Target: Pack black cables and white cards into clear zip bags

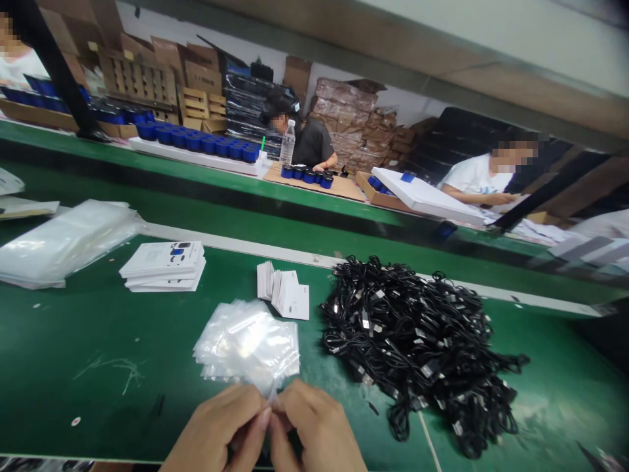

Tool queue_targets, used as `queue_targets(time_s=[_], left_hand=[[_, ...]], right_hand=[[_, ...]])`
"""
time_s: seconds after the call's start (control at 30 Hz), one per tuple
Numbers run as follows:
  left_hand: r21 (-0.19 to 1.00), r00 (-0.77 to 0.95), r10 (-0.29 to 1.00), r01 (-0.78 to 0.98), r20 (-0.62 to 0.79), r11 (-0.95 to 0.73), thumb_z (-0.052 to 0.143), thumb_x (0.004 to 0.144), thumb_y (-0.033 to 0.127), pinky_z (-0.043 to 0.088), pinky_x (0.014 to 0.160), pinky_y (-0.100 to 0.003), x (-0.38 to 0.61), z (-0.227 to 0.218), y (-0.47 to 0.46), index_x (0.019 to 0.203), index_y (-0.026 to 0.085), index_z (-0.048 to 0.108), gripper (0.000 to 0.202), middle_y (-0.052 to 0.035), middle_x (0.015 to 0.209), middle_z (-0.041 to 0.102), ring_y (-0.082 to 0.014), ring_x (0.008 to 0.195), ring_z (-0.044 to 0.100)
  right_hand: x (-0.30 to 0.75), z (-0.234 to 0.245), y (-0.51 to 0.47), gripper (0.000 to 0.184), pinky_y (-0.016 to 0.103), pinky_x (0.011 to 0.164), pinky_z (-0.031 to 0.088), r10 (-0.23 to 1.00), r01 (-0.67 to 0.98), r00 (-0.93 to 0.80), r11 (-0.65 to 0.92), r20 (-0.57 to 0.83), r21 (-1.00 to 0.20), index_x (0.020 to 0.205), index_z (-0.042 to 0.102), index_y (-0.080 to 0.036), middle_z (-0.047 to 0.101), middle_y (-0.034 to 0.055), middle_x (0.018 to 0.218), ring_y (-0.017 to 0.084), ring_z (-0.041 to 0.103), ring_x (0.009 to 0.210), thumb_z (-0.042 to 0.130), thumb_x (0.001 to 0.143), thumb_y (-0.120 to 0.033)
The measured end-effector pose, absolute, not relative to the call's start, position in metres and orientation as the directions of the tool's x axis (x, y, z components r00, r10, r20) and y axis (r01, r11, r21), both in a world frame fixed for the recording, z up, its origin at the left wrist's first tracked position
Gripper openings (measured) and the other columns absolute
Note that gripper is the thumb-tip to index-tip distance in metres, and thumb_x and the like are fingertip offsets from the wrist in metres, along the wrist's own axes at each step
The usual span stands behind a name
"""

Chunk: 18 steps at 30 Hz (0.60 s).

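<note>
My left hand (221, 423) and my right hand (314, 423) meet at the bottom centre, fingertips pinched together on a clear plastic bag (270, 388). Most of that bag is hidden by my fingers. Just beyond them lies a loose pile of clear plastic bags (240, 337). Behind the pile, a fanned stack of small white cards (295, 301) rests on the green table (162, 341). To the right of my right hand spreads a big heap of black USB cables (407, 334), several of them coiled.
White printed leaflets (164, 265) are stacked at left, beside larger clear bags (69, 242). Past a raised ledge (236, 242), co-workers sit near rows of blue containers (196, 141), a water bottle (287, 144) and a white board (422, 193). A shelf (393, 59) overhangs the top.
</note>
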<state>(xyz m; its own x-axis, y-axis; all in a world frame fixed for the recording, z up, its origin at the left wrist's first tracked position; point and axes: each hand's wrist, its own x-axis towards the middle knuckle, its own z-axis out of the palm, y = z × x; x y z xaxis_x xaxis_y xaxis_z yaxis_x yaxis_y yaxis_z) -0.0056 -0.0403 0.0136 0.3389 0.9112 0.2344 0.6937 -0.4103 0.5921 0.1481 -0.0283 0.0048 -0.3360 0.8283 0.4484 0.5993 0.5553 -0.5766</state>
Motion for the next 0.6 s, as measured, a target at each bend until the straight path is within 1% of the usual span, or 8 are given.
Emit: queue_targets(time_s=[0.1,0.2,0.3,0.43,0.5,0.6], left_hand=[[0.496,0.353,0.875,0.724,0.33,-0.479,0.036,0.092,0.02,0.04,0.05,-0.017,-0.0047,0.0092,-0.0386,0.062,0.022,0.035,0.03,0.0063,0.056,0.05,-0.0082,0.051,0.054],[0.398,0.382,0.823,0.737,0.421,-0.546,0.037,0.09,0.015,0.038,0.048,-0.018,-0.004,0.008,-0.0352,0.062,0.022,0.035,0.029,0.0066,0.055,0.049,-0.0081,0.05,0.053],[0.325,0.395,0.777,0.744,0.49,-0.584,0.037,0.089,0.012,0.038,0.048,-0.019,-0.0046,0.0085,-0.0326,0.063,0.022,0.037,0.028,0.0065,0.054,0.049,-0.0086,0.047,0.052],[0.281,0.4,0.76,0.758,0.512,-0.588,0.036,0.089,0.012,0.04,0.05,-0.021,-0.0063,0.0084,-0.0334,0.064,0.023,0.043,0.028,0.0053,0.054,0.051,-0.0107,0.048,0.054],[0.271,0.402,0.765,0.767,0.503,-0.581,0.035,0.088,0.011,0.04,0.05,-0.022,-0.0071,0.0079,-0.0351,0.066,0.023,0.044,0.027,0.0049,0.055,0.052,-0.0113,0.048,0.054],[0.341,0.368,0.816,0.773,0.446,-0.535,0.037,0.089,0.013,0.039,0.05,-0.02,-0.008,0.0074,-0.0365,0.064,0.023,0.039,0.026,0.0059,0.056,0.051,-0.0097,0.049,0.054]], right_hand=[[0.1493,0.0021,-0.0307,0.015,0.024,0.049,0.028,0.835,0.635,-0.346,0.544,0.427,-0.549,0.063,0.046,-0.022,0.054,-0.0032,0.055,0.011,0.049,0.047,0.041,0.076,-0.016],[0.1479,0.0029,-0.0331,0.015,0.024,0.051,0.029,0.852,0.696,-0.348,0.514,0.391,-0.501,0.061,0.047,-0.021,0.055,-0.0039,0.055,0.01,0.05,0.048,0.046,0.076,-0.016],[0.1439,0.0033,-0.0354,0.017,0.025,0.052,0.028,0.861,0.737,-0.314,0.487,0.4,-0.468,0.061,0.049,-0.021,0.055,-0.0035,0.055,0.011,0.05,0.049,0.046,0.076,-0.014],[0.1401,0.0034,-0.036,0.017,0.027,0.053,0.027,0.877,0.782,-0.264,0.438,0.401,-0.444,0.061,0.051,-0.021,0.055,-0.002,0.055,0.013,0.051,0.049,0.045,0.076,-0.014],[0.1408,0.0041,-0.0348,0.017,0.027,0.052,0.027,0.895,0.789,-0.242,0.407,0.376,-0.461,0.061,0.05,-0.021,0.055,-0.0015,0.056,0.013,0.052,0.05,0.044,0.076,-0.014],[0.1441,0.005,-0.0319,0.017,0.026,0.051,0.028,0.912,0.759,-0.257,0.396,0.321,-0.516,0.063,0.05,-0.021,0.055,-0.0022,0.056,0.013,0.052,0.05,0.044,0.077,-0.015]])
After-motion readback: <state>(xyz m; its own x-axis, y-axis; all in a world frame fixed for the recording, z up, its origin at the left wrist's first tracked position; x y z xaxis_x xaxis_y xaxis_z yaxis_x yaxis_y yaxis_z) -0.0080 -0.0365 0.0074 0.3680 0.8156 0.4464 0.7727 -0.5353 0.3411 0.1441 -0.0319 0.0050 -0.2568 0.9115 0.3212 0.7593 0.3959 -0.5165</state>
